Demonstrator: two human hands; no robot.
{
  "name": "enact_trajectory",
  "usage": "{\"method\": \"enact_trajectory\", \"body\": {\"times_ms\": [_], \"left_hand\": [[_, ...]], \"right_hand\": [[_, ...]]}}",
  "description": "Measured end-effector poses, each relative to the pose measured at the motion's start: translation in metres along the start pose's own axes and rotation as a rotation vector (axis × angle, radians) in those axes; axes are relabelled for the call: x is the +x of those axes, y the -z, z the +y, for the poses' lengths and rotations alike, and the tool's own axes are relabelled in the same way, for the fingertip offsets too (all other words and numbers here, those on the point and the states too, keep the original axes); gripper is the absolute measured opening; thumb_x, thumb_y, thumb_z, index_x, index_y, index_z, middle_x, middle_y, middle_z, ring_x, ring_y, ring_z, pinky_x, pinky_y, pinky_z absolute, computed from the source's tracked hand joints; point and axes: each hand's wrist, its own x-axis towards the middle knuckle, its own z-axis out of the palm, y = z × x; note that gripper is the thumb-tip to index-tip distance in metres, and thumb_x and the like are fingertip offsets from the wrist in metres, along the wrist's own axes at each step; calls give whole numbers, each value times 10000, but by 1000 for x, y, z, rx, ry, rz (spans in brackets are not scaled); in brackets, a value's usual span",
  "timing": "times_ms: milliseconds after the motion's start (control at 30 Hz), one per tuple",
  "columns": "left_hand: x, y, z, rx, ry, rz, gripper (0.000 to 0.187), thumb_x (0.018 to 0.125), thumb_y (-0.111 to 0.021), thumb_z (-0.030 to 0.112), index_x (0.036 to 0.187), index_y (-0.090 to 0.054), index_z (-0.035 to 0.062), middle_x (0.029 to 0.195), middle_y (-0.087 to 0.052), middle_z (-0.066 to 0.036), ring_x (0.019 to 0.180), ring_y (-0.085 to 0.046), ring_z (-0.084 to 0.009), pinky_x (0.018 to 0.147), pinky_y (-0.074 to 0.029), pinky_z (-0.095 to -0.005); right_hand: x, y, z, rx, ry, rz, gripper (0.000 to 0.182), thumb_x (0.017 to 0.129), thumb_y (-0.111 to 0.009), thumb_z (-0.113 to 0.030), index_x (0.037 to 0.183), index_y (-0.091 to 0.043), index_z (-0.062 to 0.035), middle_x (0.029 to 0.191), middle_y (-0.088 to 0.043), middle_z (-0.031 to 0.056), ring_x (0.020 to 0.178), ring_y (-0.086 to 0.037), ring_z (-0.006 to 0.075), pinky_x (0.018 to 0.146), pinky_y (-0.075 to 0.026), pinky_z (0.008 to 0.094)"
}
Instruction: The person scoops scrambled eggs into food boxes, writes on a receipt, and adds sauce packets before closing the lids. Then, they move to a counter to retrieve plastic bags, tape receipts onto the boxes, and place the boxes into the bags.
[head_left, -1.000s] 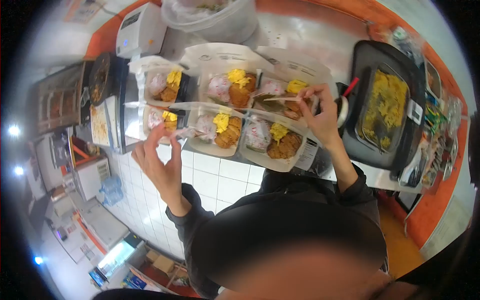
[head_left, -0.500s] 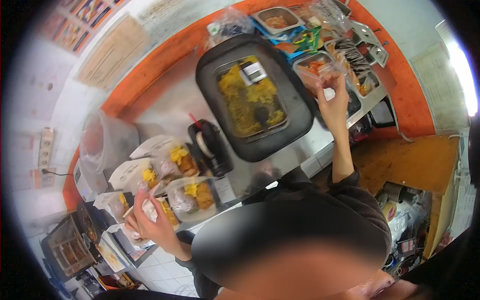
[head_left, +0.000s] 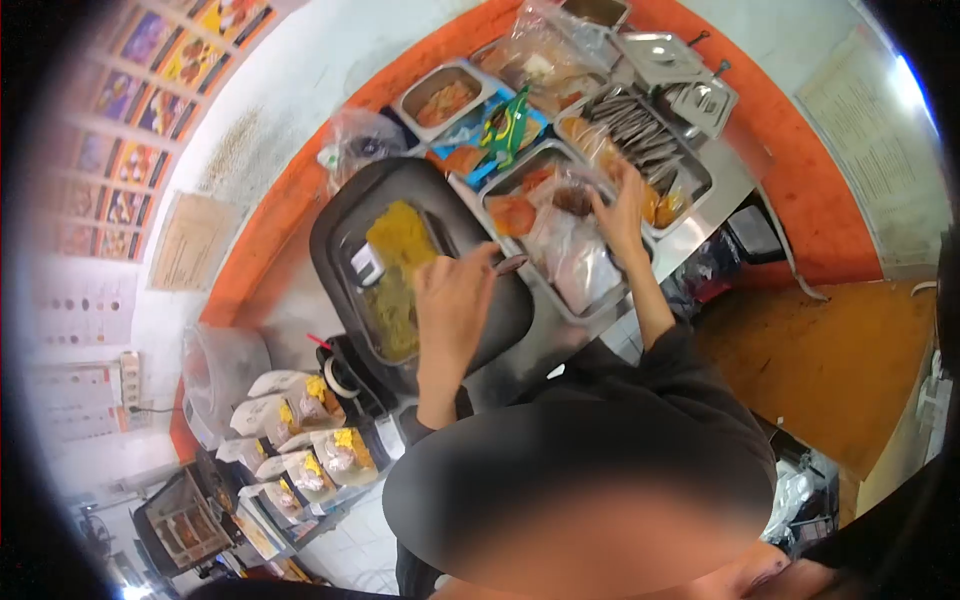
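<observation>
My left hand [head_left: 455, 298] hovers over the black tray [head_left: 335, 235] of yellow food [head_left: 398, 262]. Its fingers are curled around a thin utensil [head_left: 508, 264] whose dark tip points right. My right hand [head_left: 622, 208] reaches further back into a metal pan [head_left: 560, 300] covered with clear plastic film [head_left: 575, 255]. Its back faces me and the fingertips rest on the film beside orange and brown fillings [head_left: 520, 210]. The fingers' grip is hidden.
More metal pans [head_left: 440, 95] with toppings and loose lids [head_left: 665, 50] line the orange-walled counter behind. Several open meal boxes [head_left: 310, 450] with rice and fried pieces stand at the lower left, beside a clear tub [head_left: 220, 365] and a black device [head_left: 345, 375].
My view has swung right, away from the meal boxes. My left hand left the boxes and came over the black tray. My right hand dropped from the raised film into the metal pan.
</observation>
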Motion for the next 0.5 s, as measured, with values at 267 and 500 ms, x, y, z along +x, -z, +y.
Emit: {"method": "enact_trajectory", "body": {"times_ms": [267, 500], "left_hand": [[105, -124, 12, -114, -214, -147, 335, 770, -617, 99, 1096, -542, 106, 832, -577, -18, 870, -518, -202, 813, -347, -363], [152, -183, 71, -419, -268, -189, 373, 705, -686, 165, 1046, -541, 117, 923, -598, -50, 933, -526, -259, 831, -353, -405]], "right_hand": [[14, 62, 63, 245, -426, 152, 226, 789, -630, -80, 995, -572, -4, 921, -581, 140, 918, -542, 266, 826, -416, 334], [64, 71, 158, -251, -226, -381, 254, 745, -656, -112, 989, -615, -55, 1013, -625, 128, 967, -541, 325, 858, -396, 414]]}}
